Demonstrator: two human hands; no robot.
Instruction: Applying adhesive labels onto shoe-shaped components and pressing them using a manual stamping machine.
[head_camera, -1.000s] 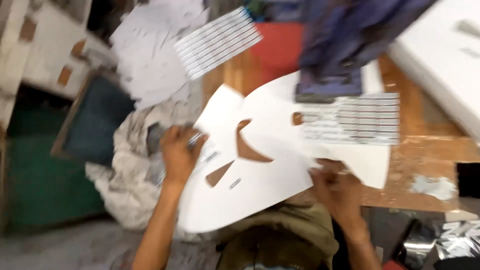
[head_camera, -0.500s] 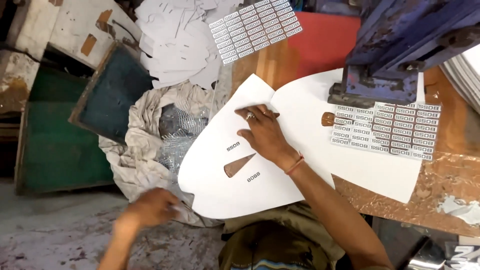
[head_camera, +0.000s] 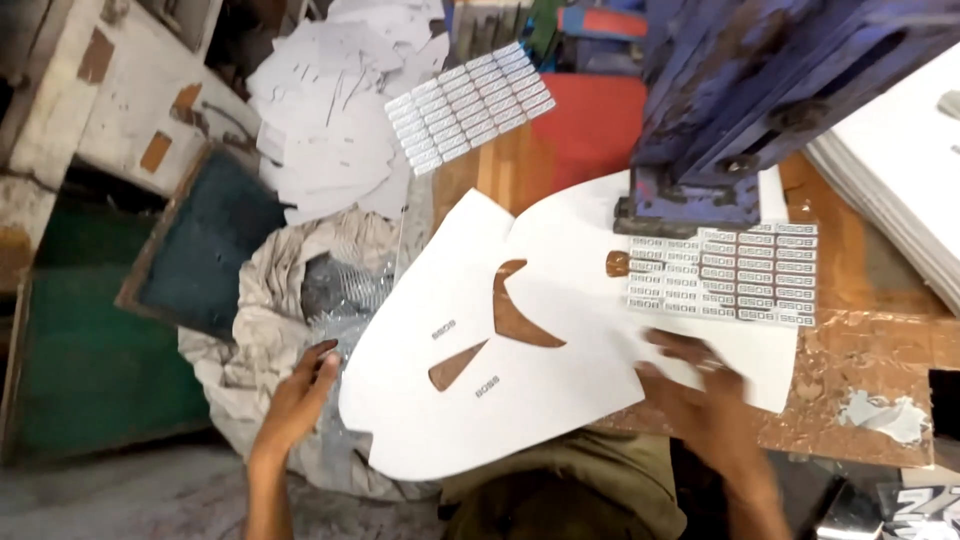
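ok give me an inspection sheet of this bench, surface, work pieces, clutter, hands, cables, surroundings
surface: worn wooden bench, flaky foil-like patch at the right front.
job's things: large white cut sheet with two cut-out slots, overhanging the near edge; grid of small labels lying on it under the blue press.
clutter: second label grid on a heap of white offcuts; cloth sack of scraps beside the bench.
hands: left hand at the sheet's left edge, over the sack; right hand blurred, on the sheet's near right edge.
cables: nothing seen.
surroundings: green panel, dark framed board, stacked white sheets at right.
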